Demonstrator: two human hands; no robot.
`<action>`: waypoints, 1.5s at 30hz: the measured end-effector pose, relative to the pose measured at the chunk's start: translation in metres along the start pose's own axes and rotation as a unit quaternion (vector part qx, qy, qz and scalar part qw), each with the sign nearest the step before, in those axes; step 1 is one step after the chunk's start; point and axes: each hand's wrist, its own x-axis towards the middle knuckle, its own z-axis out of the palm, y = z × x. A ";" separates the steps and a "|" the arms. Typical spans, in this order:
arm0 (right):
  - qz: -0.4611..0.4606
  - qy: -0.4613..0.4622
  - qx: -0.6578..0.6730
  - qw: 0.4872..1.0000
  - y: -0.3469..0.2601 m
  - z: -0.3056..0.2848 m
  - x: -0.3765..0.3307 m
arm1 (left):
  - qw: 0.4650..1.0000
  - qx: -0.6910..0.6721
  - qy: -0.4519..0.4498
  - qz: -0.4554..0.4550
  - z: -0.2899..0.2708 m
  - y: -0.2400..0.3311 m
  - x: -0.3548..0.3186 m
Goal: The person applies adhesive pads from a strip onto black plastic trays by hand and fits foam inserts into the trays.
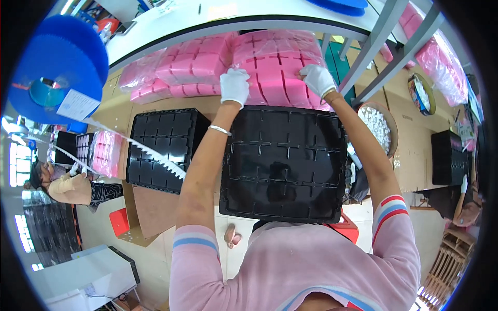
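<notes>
My left hand (pixel 235 87), in a white glove, is closed at the left edge of a pink tray stack (pixel 272 78). My right hand (pixel 318 81), gloved the same way, grips the stack's right edge with fingers bent inward. Clear plastic film covers part of the stack; how much of the film the fingers hold is hidden. Right below my hands stands a black tray stack (pixel 282 166), close to my body, its top moulded into square compartments. A second black tray stack (pixel 161 147) stands to its left, beyond my left forearm.
More wrapped pink stacks (pixel 192 62) lie behind, under a white shelf (pixel 207 20). A blue reel (pixel 57 67) trails a toothed white strip (pixel 155 155) beside my left arm. At right are a tub of small white parts (pixel 374 127) and grey posts (pixel 384 46). People work at both sides.
</notes>
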 end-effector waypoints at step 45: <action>0.111 0.134 -0.005 0.985 -0.056 -0.082 0.026 | 0.993 0.041 -0.088 -0.065 -0.062 0.053 0.004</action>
